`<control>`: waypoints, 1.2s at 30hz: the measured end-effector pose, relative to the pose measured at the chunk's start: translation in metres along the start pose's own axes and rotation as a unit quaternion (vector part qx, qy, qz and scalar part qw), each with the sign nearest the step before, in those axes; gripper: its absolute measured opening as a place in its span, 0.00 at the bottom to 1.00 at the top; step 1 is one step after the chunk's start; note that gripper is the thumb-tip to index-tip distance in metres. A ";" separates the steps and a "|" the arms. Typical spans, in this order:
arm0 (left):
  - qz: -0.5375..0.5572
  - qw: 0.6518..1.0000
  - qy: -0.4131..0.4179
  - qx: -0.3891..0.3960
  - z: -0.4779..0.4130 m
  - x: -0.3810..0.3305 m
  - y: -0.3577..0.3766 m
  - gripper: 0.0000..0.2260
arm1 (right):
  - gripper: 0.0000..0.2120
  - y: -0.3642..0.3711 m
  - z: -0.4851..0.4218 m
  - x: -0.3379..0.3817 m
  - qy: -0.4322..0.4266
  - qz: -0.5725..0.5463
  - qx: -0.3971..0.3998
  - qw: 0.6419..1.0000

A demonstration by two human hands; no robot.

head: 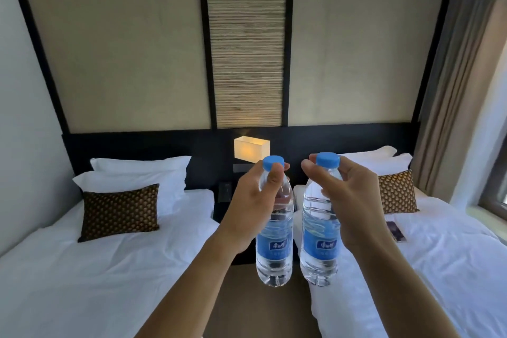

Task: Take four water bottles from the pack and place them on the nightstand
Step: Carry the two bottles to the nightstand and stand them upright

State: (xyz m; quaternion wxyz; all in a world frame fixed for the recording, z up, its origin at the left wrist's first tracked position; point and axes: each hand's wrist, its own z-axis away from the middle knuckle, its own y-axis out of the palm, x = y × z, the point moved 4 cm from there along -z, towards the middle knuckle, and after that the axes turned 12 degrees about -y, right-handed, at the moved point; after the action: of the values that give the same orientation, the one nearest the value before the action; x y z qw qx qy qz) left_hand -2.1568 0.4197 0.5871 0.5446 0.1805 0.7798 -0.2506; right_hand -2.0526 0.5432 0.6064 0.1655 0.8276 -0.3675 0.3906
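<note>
Head view takes in a hotel room, widest of all the padded wall panel [115, 44] with a woven strip [245, 38] down its middle. Below it lie two white beds: the left bed [82, 269] with white pillows [137, 173] and a dark patterned cushion [120, 211], the right bed [439, 269] with its own patterned cushion [396, 192] and a small dark card [395, 231] lying flat on the sheet. A curtain [461, 77] hangs at the right edge. Between the beds, a dark nightstand [219, 208] is mostly hidden behind the forearms and bottles, so its surface cannot be judged. A lit box lamp [251, 148] glows on the headboard above it.

The left hand [252, 208] holds the left water bottle [273, 247] by its neck, fingers pinched just under the blue cap. The right hand [348, 200] has the same pinch grip on the right water bottle [319, 241]. Both bottles hang upright in the air, side by side but apart, over the gap between the beds.
</note>
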 end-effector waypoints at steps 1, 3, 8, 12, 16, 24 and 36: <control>0.012 1.000 -0.007 0.004 -0.029 0.018 -0.001 0.20 | 0.05 0.008 -0.021 -0.024 0.004 -0.001 0.001 1.000; 0.038 0.999 -0.012 0.016 -0.089 0.053 -0.003 0.22 | 0.05 0.027 -0.061 -0.074 0.012 -0.003 0.005 1.000; 0.066 0.997 -0.008 0.044 -0.247 0.123 -0.011 0.20 | 0.08 0.076 -0.171 -0.198 0.034 0.009 -0.006 0.999; 0.045 0.998 0.008 0.047 -0.376 0.158 -0.018 0.23 | 0.10 0.107 -0.267 -0.280 0.056 0.034 -0.021 0.998; 0.057 0.998 -0.024 0.030 -0.501 0.211 -0.014 0.22 | 0.10 0.125 -0.350 -0.360 0.037 0.057 -0.076 0.995; 0.080 0.991 -0.104 0.009 -0.719 0.349 0.037 0.23 | 0.10 0.147 -0.502 -0.565 0.061 0.054 -0.080 0.993; 0.001 0.982 -0.185 0.041 -0.962 0.611 0.138 0.19 | 0.06 0.190 -0.633 -0.951 0.226 0.057 0.016 0.972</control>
State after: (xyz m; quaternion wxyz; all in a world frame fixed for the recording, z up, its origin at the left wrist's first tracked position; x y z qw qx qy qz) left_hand -3.0185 1.1018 0.2566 0.6718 0.1546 0.6542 -0.3111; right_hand -2.9289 1.2253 0.2783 0.2084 0.6979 -0.3609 0.5825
